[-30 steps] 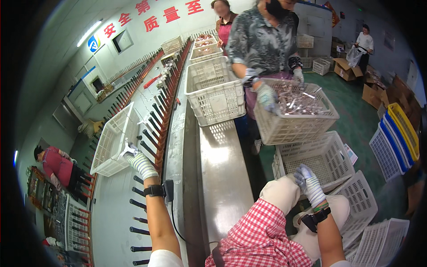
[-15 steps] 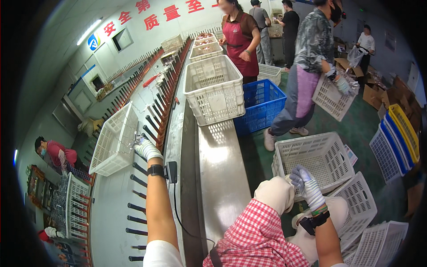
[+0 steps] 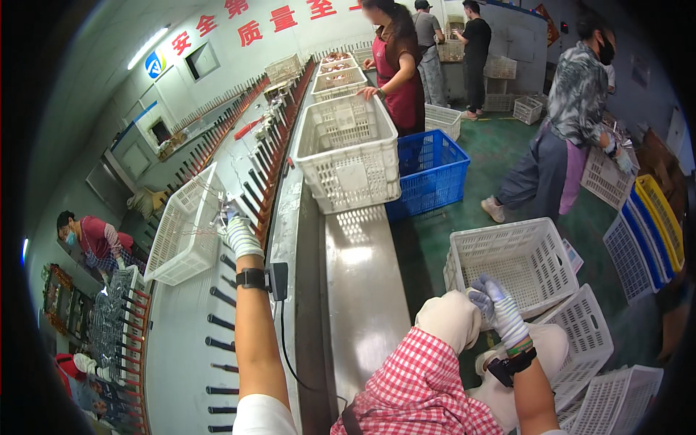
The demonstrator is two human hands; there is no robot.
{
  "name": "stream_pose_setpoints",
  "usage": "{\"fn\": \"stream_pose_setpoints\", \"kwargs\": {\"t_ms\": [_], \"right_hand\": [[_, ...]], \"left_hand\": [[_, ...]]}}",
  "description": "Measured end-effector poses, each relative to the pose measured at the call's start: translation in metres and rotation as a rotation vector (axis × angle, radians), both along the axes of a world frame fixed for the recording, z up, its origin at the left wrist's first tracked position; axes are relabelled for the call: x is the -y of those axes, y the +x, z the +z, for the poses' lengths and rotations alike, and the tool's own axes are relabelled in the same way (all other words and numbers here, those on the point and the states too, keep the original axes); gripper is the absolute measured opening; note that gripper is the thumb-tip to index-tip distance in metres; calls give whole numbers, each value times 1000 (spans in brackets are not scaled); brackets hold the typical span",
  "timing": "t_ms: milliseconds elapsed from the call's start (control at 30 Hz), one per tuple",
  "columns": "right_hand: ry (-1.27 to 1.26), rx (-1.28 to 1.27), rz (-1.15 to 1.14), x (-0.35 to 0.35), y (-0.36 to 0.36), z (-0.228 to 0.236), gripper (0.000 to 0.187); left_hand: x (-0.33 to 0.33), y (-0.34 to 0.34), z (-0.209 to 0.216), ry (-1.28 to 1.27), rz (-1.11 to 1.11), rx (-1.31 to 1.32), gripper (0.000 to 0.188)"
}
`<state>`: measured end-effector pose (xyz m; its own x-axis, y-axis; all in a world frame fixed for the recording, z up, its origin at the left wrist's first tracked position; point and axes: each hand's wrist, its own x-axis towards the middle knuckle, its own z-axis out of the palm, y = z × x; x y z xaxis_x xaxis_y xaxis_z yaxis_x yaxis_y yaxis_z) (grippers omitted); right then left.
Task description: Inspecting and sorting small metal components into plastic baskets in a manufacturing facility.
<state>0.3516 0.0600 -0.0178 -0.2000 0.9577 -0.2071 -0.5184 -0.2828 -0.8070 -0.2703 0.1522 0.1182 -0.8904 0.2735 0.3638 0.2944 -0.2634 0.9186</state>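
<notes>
My left hand [image 3: 240,235], in a white striped glove, reaches to the right side of a tilted white plastic crate [image 3: 181,257] on the worktop. Its fingers are bent around something small and shiny that I cannot make out. A few thin wire-like strands [image 3: 205,230] show by the fingertips, inside the crate. Over my lap, beside my knee, my right hand [image 3: 502,312] hovers in a matching glove, its fingers loosely bent and apart with nothing in them. Just beyond it stands a white crate [image 3: 511,264] on the floor.
Dark-handled rods [image 3: 221,320] stick out along the worktop [image 3: 177,341]. Ahead stand a large white crate [image 3: 348,174] and a blue crate [image 3: 433,174]. White crates [image 3: 583,330] lean at my right. A cable [image 3: 286,348] hangs from my left wrist. Several people work around.
My left hand has shifted slightly forward. A person carrying a crate has walked to the right. The person in the red apron has turned and laid a hand on the large white crate, now slightly nearer.
</notes>
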Motion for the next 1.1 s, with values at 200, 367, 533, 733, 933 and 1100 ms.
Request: {"fn": "stream_pose_setpoints", "kwargs": {"t_ms": [200,367,533,733,933,1100], "right_hand": [[-41,-6,-50,1,10,-1,50],[-41,26,-74,4,14,1,50],[-24,-24,34,-1,-8,2,49],[-17,-66,-29,-6,22,-2,45],[-99,11,-129,-1,29,0,41],[-76,78,-104,-1,20,-8,41]], "left_hand": [[-29,51,-18,-105,407,51,41],[-8,80,1,-96,382,176,48],[33,-46,-18,172,223,-45,34],[-19,137,75,23,-184,-19,28],[-115,195,49,-431,-796,-229,24],[-96,193,-19,-1080,-412,-975,45]]}}
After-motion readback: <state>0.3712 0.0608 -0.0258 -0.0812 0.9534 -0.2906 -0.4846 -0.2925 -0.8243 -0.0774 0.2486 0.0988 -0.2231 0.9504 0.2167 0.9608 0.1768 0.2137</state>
